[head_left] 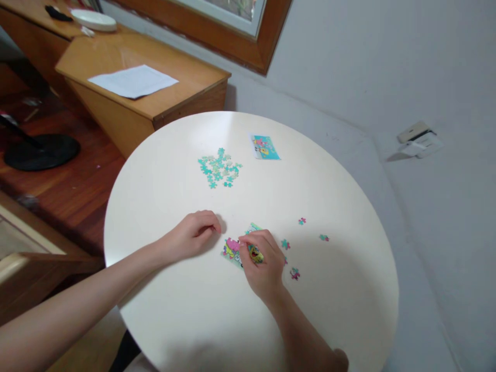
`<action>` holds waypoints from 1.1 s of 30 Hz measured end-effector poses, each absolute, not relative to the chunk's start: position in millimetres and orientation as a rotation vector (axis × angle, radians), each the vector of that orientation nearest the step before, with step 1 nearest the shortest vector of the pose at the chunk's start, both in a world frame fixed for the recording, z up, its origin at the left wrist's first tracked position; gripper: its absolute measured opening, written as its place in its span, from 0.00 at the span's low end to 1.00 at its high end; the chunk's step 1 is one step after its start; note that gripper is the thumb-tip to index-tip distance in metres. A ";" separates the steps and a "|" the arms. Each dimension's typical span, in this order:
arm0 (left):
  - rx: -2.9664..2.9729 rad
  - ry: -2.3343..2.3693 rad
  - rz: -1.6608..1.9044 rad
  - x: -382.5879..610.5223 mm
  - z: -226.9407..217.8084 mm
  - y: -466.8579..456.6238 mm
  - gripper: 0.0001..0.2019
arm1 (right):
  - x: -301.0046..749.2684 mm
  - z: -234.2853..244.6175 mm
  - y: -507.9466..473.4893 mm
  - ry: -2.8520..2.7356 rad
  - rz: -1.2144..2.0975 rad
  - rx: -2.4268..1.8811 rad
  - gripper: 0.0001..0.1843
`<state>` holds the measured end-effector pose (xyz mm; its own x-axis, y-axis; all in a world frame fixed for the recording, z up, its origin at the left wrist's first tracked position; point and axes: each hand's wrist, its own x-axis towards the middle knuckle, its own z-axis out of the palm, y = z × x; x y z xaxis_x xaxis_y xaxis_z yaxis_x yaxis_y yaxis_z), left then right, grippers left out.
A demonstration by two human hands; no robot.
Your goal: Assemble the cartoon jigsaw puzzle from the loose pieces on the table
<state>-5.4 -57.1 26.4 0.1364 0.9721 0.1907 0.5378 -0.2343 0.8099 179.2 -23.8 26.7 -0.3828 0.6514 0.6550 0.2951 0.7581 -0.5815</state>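
Observation:
A partly joined jigsaw puzzle [231,247] with pink, yellow and green cartoon figures lies on the round white table [174,305]. Over its right side is my right hand [265,261], thumb and index finger pinched together above the picture. Whatever sits between those fingertips, if anything, is too small to make out, and the hand covers part of the puzzle. My left hand [197,232] rests on the table just left of the puzzle, its fingers curled in, with nothing visible in them. Several loose pieces, among them a dark pink one [295,273], lie right of my right hand.
Farther back is a pile of teal and pale green puzzle pieces [219,169]. A small picture card [265,147] lies to its right. Beyond the table stand a wooden cabinet [189,77] with a paper sheet [134,81] and a wall [349,62].

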 end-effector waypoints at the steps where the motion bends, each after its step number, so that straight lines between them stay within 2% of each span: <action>1: 1.851 1.451 0.979 -4.3 26.6 -56.4 0.11 | 180.7 27.4 -22.6 -1.987 0.437 -0.708 0.09; 8: 1.881 1.492 0.970 -1.6 24.9 -55.1 0.11 | 197.6 34.5 -0.8 -1.965 0.216 -0.802 0.09; 13: 1.931 1.455 0.998 -0.6 25.3 -55.5 0.12 | 224.3 37.7 26.5 -2.040 0.205 -1.096 0.09; 20: 1.943 1.476 0.962 0.4 24.6 -56.0 0.12 | 264.8 41.3 49.3 -2.092 0.441 -1.588 0.09; 28: 1.987 1.465 0.961 -0.8 20.3 -55.2 0.12 | 280.4 45.6 51.9 -2.181 0.723 -1.755 0.11; 33: 2.005 1.462 0.942 -0.1 19.1 -54.8 0.13 | 280.9 48.5 52.7 -2.157 0.662 -1.812 0.13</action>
<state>-0.1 -54.8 19.1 0.1914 0.9499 0.2470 0.6175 -0.3121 0.7220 280.9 52.7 48.5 -0.1976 0.9753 -0.0989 0.8631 0.1253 -0.4892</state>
